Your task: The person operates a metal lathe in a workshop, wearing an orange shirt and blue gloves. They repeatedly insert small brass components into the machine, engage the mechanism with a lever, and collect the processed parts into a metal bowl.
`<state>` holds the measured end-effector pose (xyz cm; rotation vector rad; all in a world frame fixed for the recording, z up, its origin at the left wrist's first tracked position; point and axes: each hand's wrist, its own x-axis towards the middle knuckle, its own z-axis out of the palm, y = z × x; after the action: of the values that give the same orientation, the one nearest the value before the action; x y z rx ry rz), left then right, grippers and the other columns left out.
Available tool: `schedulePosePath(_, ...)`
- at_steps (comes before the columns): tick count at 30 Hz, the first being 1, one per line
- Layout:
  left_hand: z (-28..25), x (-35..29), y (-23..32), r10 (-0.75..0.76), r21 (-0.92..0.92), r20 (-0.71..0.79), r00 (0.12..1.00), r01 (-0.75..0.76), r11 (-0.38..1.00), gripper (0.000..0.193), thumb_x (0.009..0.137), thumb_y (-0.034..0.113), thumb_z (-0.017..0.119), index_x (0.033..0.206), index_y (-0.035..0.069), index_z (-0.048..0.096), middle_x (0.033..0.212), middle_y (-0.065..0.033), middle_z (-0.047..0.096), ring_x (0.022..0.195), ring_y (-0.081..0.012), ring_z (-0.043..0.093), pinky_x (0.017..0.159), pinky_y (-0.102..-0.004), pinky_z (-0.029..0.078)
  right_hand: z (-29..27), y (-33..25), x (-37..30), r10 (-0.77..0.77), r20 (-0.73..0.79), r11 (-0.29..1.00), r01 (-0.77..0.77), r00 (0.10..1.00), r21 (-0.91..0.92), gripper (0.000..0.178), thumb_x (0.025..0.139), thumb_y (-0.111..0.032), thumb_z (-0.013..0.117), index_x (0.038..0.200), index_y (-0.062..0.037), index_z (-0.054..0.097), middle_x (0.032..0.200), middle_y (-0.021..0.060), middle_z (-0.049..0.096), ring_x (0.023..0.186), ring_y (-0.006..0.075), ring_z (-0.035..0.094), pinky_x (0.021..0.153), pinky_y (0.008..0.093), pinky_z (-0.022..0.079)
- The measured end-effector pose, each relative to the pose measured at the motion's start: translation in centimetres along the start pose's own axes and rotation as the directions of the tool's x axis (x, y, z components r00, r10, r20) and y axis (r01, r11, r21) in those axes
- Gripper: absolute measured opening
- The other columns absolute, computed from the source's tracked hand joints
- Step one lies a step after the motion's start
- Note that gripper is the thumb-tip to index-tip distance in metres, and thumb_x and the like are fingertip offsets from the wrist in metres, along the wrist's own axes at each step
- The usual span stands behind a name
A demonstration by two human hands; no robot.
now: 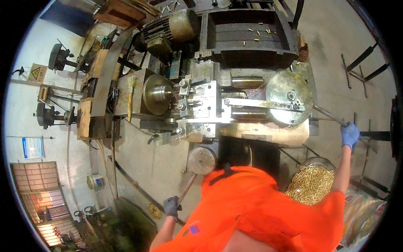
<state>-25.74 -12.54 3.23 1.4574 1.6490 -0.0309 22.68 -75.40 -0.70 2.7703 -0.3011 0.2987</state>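
A person in a bright orange shirt stands over a grey metal lathe (197, 101), seen from above. The left hand (171, 206), in a dark glove, has its fingers wrapped around the end of a long lever (187, 190) that runs up to a round hub at the machine's front. The right hand (349, 134), in a blue glove, has its fingers closed on a thin steel handle (329, 115) reaching out from a large round disc (289, 97) on the machine's right side. Just below that arm sits a round container of small brass-coloured parts (310, 182). On the far left wall hang a yellow triangular warning sign (37, 72) and, lower, a blue rectangular notice (32, 147).
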Motion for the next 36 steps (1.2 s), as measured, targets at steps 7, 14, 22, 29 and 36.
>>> schedulePosePath(7, -1.3, 1.8, -0.5, 0.327, 0.241, 0.266, 0.907, -0.391, 0.888, 0.022, 0.079, 0.018, 0.058, 0.064, 0.002, 0.061, 0.053, -0.0059, 0.054, 0.040, -0.0167, 0.052, 0.036, -0.0311, 0.041, -0.3, -0.2, -1.7, 0.062, 0.022, 0.998, -0.062, 0.998, 0.008, 0.042, 0.078, -0.049, 0.055, 0.073, -0.0102, 0.068, 0.076, 0.0159, 0.065, 0.075, 0.0344, 0.062, 0.067, 0.0421, 0.046)
schedulePosePath(14, 0.2, 0.9, 11.6, 0.489, -0.090, 0.258, 0.833, -0.484, 0.871, 0.029, 0.087, 0.025, 0.058, 0.099, -0.001, 0.064, 0.068, -0.0086, 0.063, 0.061, -0.0150, 0.060, 0.060, -0.0290, 0.047, -2.2, -0.1, -5.2, 0.080, 0.093, 0.996, -0.082, 0.992, 0.019, 0.037, 0.072, -0.046, 0.061, 0.074, -0.0096, 0.068, 0.076, 0.0152, 0.065, 0.070, 0.0334, 0.063, 0.063, 0.0423, 0.048)
schedulePosePath(22, 7.9, 0.2, 24.7, 0.832, -0.166, 0.203, 0.516, -0.819, 0.549, 0.031, 0.086, 0.028, 0.058, 0.101, 0.001, 0.064, 0.068, -0.0098, 0.064, 0.063, -0.0183, 0.061, 0.063, -0.0298, 0.047, -3.6, -0.7, -9.8, 0.173, 0.153, 0.977, -0.189, 0.973, 0.096, 0.035, 0.067, -0.044, 0.065, 0.075, -0.0101, 0.068, 0.076, 0.0162, 0.065, 0.071, 0.0343, 0.063, 0.064, 0.0426, 0.048)
schedulePosePath(29, 9.1, -0.8, 25.9, 0.982, 0.312, 0.186, -0.033, -0.946, -0.091, 0.021, 0.080, 0.014, 0.061, 0.062, 0.005, 0.057, 0.057, -0.0138, 0.053, 0.050, -0.0305, 0.051, 0.047, -0.0391, 0.037, -4.0, -0.9, -11.5, 0.190, 0.190, 0.971, -0.213, 0.963, 0.106, 0.036, 0.068, -0.044, 0.065, 0.078, -0.0098, 0.067, 0.079, 0.0157, 0.066, 0.076, 0.0342, 0.063, 0.069, 0.0422, 0.049)
schedulePosePath(36, 5.0, -0.2, 23.7, 0.999, 0.352, 0.009, 0.037, -0.935, 0.032, 0.020, 0.080, 0.011, 0.060, 0.061, 0.004, 0.055, 0.058, -0.0140, 0.052, 0.049, -0.0298, 0.049, 0.047, -0.0381, 0.037, -4.8, -1.2, -11.4, 0.202, 0.186, 0.968, -0.225, 0.961, 0.110, 0.038, 0.069, -0.045, 0.063, 0.078, -0.0084, 0.069, 0.080, 0.0178, 0.065, 0.076, 0.0356, 0.064, 0.068, 0.0435, 0.050)
